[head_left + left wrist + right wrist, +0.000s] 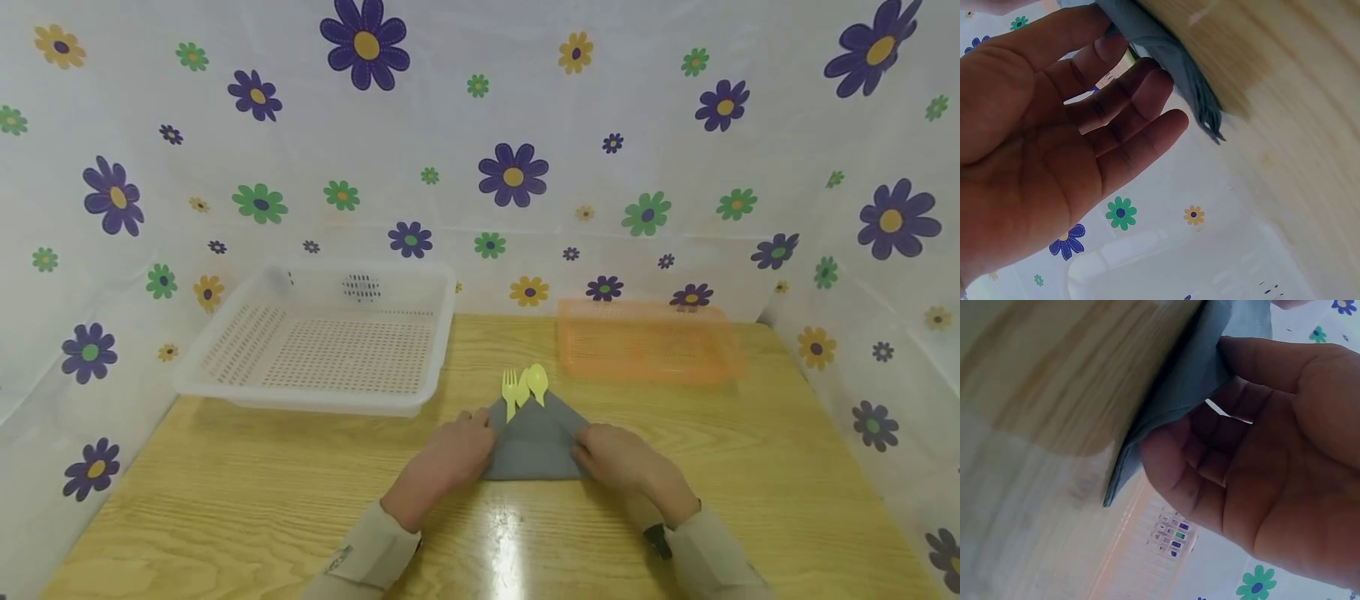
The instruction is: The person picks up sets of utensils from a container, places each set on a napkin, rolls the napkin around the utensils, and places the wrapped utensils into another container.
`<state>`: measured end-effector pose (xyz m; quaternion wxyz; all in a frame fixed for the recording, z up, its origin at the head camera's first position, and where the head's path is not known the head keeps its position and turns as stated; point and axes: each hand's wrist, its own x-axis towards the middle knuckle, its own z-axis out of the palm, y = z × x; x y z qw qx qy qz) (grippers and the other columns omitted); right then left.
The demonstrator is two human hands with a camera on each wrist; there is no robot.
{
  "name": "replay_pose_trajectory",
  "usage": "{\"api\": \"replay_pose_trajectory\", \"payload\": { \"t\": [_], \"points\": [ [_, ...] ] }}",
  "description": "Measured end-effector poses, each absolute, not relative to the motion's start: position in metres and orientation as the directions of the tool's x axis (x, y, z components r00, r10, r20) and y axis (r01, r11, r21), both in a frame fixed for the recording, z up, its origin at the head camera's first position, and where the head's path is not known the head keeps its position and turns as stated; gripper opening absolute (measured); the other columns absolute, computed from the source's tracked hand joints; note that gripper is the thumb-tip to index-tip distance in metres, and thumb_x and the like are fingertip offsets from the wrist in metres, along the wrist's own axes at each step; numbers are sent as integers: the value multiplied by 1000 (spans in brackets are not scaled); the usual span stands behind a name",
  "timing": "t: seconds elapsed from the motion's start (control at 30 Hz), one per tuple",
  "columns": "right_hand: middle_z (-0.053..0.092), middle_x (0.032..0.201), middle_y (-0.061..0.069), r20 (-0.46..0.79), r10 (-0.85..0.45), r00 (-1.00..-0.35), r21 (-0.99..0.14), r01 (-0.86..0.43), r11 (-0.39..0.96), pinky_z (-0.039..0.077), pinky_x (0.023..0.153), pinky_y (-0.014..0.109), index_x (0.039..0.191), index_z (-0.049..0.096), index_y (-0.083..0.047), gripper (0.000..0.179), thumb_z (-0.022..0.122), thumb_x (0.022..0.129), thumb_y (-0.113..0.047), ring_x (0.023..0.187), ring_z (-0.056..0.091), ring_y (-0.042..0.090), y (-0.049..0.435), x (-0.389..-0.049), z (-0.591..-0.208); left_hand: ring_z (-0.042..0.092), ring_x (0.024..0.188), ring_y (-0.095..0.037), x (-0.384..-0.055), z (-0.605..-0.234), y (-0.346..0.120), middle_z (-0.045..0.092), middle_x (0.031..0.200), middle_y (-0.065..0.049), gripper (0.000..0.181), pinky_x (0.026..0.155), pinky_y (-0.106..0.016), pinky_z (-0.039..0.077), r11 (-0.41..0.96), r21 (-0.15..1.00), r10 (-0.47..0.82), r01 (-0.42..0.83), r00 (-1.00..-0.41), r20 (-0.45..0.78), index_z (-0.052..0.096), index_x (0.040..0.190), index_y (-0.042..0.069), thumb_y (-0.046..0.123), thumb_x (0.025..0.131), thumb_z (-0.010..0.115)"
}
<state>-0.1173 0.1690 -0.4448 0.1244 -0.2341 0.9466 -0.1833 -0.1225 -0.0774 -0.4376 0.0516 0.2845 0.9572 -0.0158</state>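
A grey cloth napkin [536, 442], folded to a point at the top, lies on the wooden table. Out of its upper fold stick a yellow fork [510, 387], a yellow spoon [537, 379] and, between them, a third yellow piece [523, 390] whose kind is partly hidden. My left hand [459, 450] pinches the napkin's left side; in the left wrist view, thumb and forefinger meet at the cloth [1166, 53] while the other fingers are loosely bent. On the right side, my right hand [626, 458] grips the edge between thumb and fingers, also seen in the right wrist view.
At the back left of the table [750, 500] stands a white perforated basket [431, 379]. A lower orange basket [652, 375] sits at the back right. Behind and along both sides hangs a white flower-printed sheet [435, 125].
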Motion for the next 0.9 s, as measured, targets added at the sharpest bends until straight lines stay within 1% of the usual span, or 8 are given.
{"api": "replay_pose_trajectory", "payload": {
  "t": [0.13,0.23,0.3,0.47,0.6,0.8,0.83,0.9],
  "points": [
    [43,65,-2,-207,-506,-838,-432,-386,815,37,58,30,73,52,-10,27,52,100,-9,60,41,12,169,-122,-445,53,78,-21,-125,-438,-77,53,92,-8,14,58,-35,51,844,0,532,537,-836,-135,70,93,1,7,96,58],
    [43,65,-2,-233,-517,-824,-440,-384,811,37,59,30,74,53,-10,27,52,101,-9,60,41,12,170,-125,-444,52,76,-20,-129,-439,-78,53,93,-8,15,57,-35,51,837,2,542,548,-827,-146,70,91,1,8,95,58],
    [43,65,-2,-246,-519,-819,-444,-381,811,37,59,30,74,53,-10,28,51,101,-10,60,41,12,170,-127,-444,51,76,-20,-133,-439,-79,52,93,-7,14,58,-35,50,830,18,553,557,-820,-148,70,88,1,8,93,59],
    [42,65,-2,-263,-534,-804,-468,-378,799,37,59,29,74,52,-9,28,50,102,-9,60,40,12,171,-131,-444,49,75,-20,-139,-435,-82,48,92,-5,10,59,-34,48,819,86,572,567,-799,-184,67,81,4,10,89,66],
    [41,65,-3,-265,-541,-798,-479,-378,792,36,59,29,76,53,-9,26,50,102,-9,61,39,12,172,-133,-444,50,78,-19,-140,-431,-83,49,95,-4,14,61,-33,48,819,110,572,563,-787,-232,67,82,6,16,91,70],
    [40,65,-4,-258,-544,-799,-477,-384,790,35,58,28,75,53,-9,26,51,102,-9,61,39,11,172,-133,-445,51,79,-20,-142,-431,-82,50,95,-4,17,63,-34,49,825,96,562,557,-789,-247,66,81,7,20,90,72],
    [39,65,-4,-256,-543,-800,-478,-383,790,35,58,28,75,53,-9,27,51,101,-9,61,39,11,172,-133,-445,53,81,-21,-142,-432,-82,51,97,-4,17,64,-34,50,827,98,559,554,-791,-249,67,82,7,20,90,72],
    [39,64,-4,-251,-537,-805,-477,-379,793,34,56,27,73,53,-10,28,52,101,-10,59,38,10,171,-132,-446,55,83,-22,-143,-433,-82,52,97,-6,18,67,-36,51,836,116,547,537,-799,-249,66,90,4,20,89,73]
  ]
}}
